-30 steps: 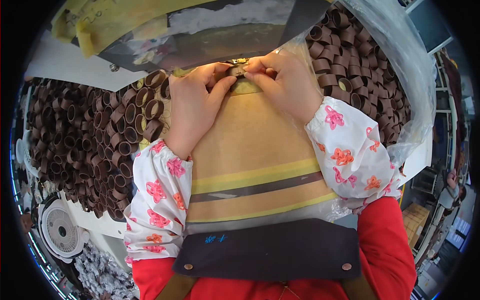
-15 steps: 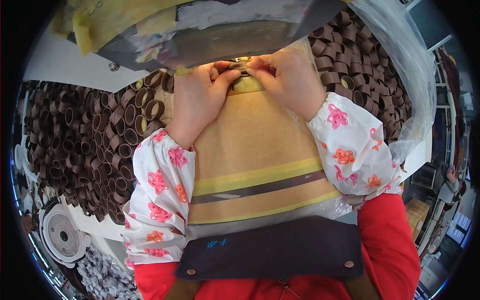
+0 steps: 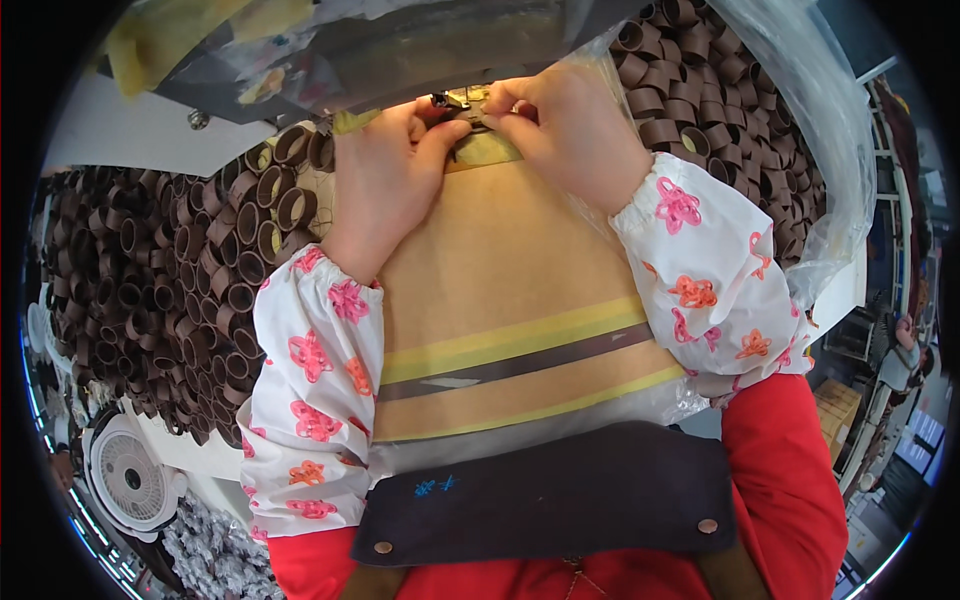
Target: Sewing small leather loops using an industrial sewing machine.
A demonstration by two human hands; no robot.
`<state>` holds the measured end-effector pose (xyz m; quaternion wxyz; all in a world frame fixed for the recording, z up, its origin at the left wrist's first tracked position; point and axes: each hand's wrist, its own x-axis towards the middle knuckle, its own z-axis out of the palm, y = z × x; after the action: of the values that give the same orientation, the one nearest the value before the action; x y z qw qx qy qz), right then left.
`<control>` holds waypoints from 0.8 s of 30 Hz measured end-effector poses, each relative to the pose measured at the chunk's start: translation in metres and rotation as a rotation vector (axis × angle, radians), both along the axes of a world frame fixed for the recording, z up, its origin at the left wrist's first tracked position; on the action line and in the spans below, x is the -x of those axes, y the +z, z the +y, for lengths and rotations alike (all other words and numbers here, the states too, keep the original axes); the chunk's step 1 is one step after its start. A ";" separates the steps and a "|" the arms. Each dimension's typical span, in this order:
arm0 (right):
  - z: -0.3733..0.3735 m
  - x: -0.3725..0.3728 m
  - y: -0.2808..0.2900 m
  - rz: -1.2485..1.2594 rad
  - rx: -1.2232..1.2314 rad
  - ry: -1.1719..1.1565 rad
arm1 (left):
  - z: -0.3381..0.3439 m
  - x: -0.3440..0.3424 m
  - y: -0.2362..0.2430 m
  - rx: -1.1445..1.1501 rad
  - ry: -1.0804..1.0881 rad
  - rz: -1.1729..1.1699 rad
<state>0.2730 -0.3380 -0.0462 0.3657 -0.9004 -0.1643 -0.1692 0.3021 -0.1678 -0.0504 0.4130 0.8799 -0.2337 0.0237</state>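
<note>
Under the lit head of a sewing machine (image 3: 430, 62), both my hands work on a small dark brown band (image 3: 478, 124). My left hand (image 3: 385, 185) comes in from the left, thumb stretched along the band's near edge and fingers curled, pressing on it. From the right, my right hand (image 3: 578, 128) pinches the band's other end between thumb and fingers. The metal presser foot (image 3: 453, 98) shows just beyond, between the hands. The needle and the band's far side are partly hidden by my fingers and the machine head.
Heaps of brown loops (image 3: 150, 290) lie to the left, with more brown loops (image 3: 690, 95) to the right beside clear plastic sheeting (image 3: 800, 110). A tan work surface (image 3: 500, 240) with yellow and brown tape stripes spans the middle. A white fan (image 3: 130, 475) stands lower left.
The view has shifted slightly. My right hand has drawn a little away from the left, so the presser foot shows more plainly. The band stays at the machine.
</note>
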 end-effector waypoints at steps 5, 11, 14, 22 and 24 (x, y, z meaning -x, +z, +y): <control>0.001 -0.002 -0.003 -0.018 0.028 -0.021 | -0.001 -0.001 0.001 0.000 0.000 -0.010; 0.001 0.000 0.000 0.085 0.062 -0.025 | 0.002 -0.001 0.001 0.002 0.013 0.051; -0.001 0.001 -0.002 0.072 0.043 -0.036 | -0.003 0.000 0.001 0.001 0.004 -0.005; -0.005 0.002 -0.006 -0.053 0.024 0.000 | -0.001 0.001 -0.002 0.017 -0.030 -0.130; 0.001 0.000 -0.011 -0.066 -0.132 0.008 | 0.005 0.000 -0.003 0.094 -0.039 -0.167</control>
<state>0.2728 -0.3372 -0.0568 0.4192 -0.8676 -0.1683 -0.2079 0.3018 -0.1630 -0.0530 0.4333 0.8498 -0.2831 0.0996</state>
